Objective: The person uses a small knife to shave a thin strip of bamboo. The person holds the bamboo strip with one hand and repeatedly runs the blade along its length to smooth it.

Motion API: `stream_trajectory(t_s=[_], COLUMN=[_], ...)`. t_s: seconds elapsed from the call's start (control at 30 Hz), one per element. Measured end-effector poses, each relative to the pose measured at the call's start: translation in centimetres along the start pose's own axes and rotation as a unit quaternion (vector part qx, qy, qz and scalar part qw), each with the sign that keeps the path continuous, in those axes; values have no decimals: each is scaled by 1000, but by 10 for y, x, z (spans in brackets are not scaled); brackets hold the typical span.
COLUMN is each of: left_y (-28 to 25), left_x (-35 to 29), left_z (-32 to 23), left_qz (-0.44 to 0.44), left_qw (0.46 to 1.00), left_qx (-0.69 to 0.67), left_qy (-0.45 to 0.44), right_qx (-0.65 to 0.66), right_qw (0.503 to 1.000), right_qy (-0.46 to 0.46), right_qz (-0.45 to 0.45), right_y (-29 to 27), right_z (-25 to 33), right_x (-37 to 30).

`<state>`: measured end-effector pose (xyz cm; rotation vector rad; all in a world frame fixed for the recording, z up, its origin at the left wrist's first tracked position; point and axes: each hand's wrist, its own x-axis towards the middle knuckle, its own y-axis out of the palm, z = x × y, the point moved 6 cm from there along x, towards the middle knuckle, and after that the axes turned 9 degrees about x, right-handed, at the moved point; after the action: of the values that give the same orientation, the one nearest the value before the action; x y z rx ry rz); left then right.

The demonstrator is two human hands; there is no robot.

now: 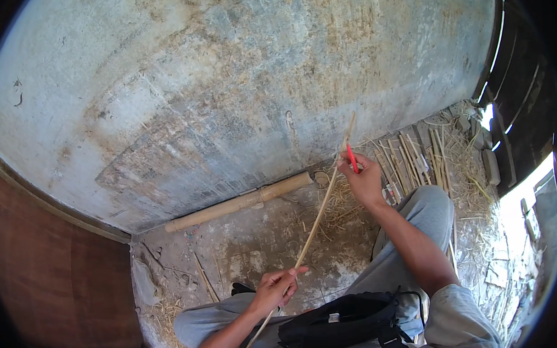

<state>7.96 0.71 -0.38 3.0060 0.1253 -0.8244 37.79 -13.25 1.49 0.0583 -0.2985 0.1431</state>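
Note:
A long, thin bamboo strip (pixel 317 222) slants from my lap up toward the wall. Its lower part runs through my left hand (pixel 275 290), whose fingers are closed round it above my left leg. Farther up and to the right, my right hand (pixel 363 181) is closed on a small red-handled knife (pixel 352 158). The knife lies against the strip near its far end; its blade is hardly visible. Some of the strip is hidden behind the fingers of both hands.
A thick bamboo pole (pixel 242 206) lies along the foot of the stained wall (pixel 243 106). Cut bamboo sticks (pixel 410 157) and shavings (pixel 340 212) cover the floor at right. A black waist bag (pixel 343 322) rests on my lap. A brown panel (pixel 56 261) stands at left.

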Motion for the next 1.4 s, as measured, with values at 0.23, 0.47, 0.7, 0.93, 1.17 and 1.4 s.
stream_trajectory(t_s=[0.23,0.47,0.7,0.93,1.17,1.4], left_y=[0,4,7,7,6,5], left_x=[-2,-4,1,-6,-6,-6], left_z=[7,12,22,11,11,10], left_qz=[-46,-50,16,27,47,39], left_qw=[997,996,997,997,991,996], left_qx=[47,51,-67,-72,-118,-76], left_qy=[34,55,-28,-22,-43,-23], right_qx=[-74,-72,-57,60,179,266], right_qw=[996,994,995,987,930,894], right_qy=[-37,66,53,123,305,348], right_qz=[38,41,59,80,97,93], right_y=[0,-3,2,0,-2,-2], right_z=[21,17,12,-6,-8,-16], right_x=[0,-1,-2,4,-2,-4])
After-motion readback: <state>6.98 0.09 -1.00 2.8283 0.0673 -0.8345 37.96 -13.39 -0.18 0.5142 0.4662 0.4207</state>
